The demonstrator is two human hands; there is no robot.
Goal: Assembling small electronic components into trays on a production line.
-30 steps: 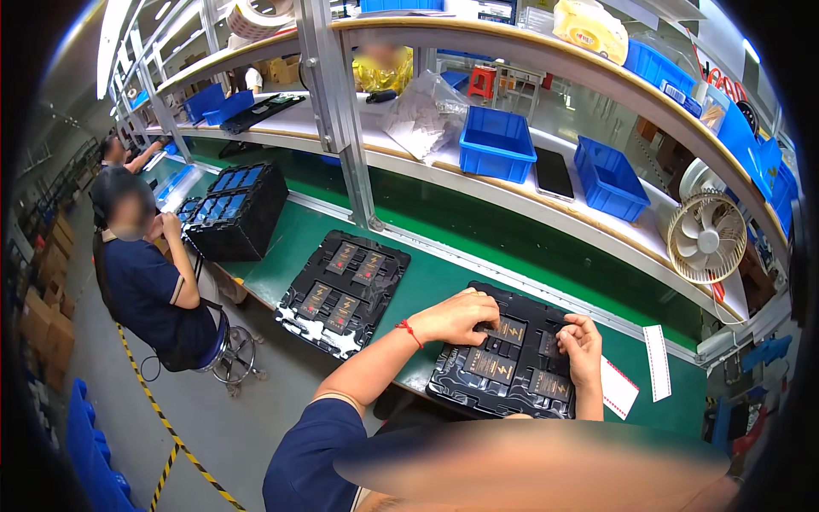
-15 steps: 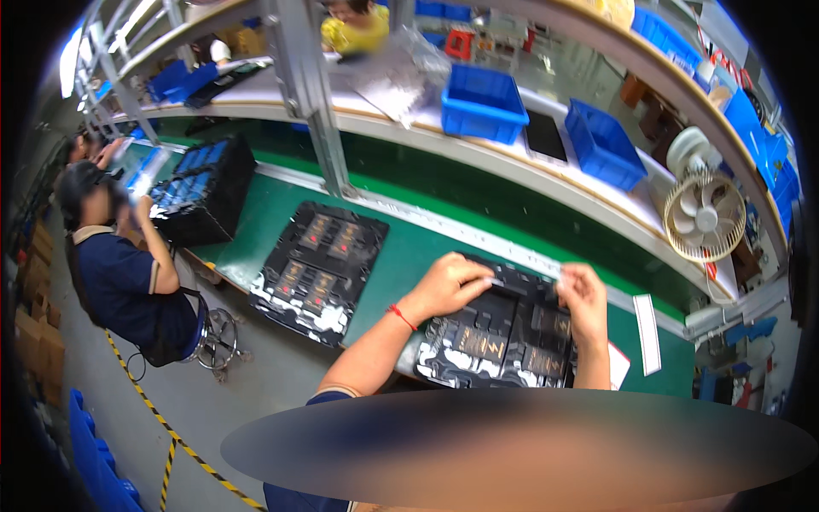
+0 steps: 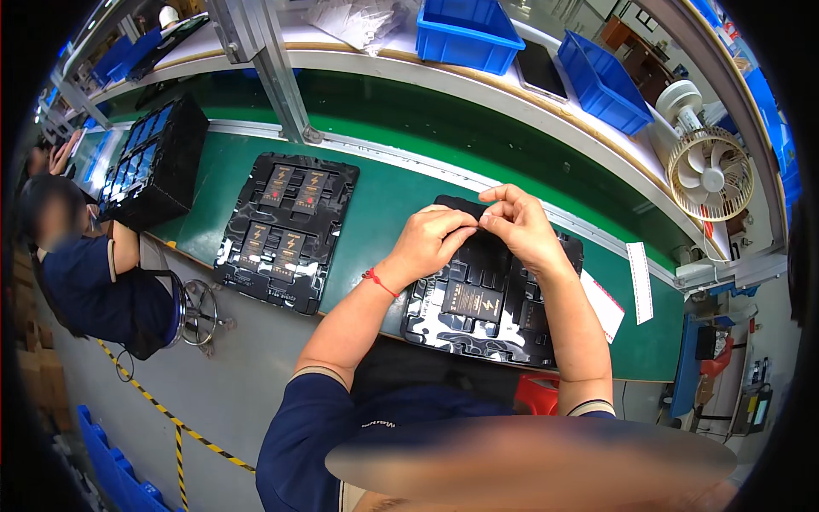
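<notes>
My left hand [image 3: 431,242], with a red cord round the wrist, is closed in a pinch. My right hand [image 3: 522,229] pinches too, its fingertips meeting the left ones. What lies between them is too small or hidden to make out. Both are above the far part of a glossy black moulded tray [image 3: 426,317]. In that tray's near half sits a flat black battery [image 3: 472,300] with gold print; my right forearm partly covers the tray's right side. To the left, a similar black tray [image 3: 277,230] holds several batteries [image 3: 287,258], two with red dots.
The trays lie on a green bench [image 3: 375,205]. White paper strips [image 3: 639,282] are at its right. On the shelf behind stand blue bins [image 3: 470,34], a dark flat device [image 3: 543,70] and a fan [image 3: 710,175]. A seated co-worker [image 3: 102,282] is beside a black crate [image 3: 162,158].
My right hand has moved left from the tray's right side to meet my left hand at the fingertips. The whole view has shifted, showing more of my arms.
</notes>
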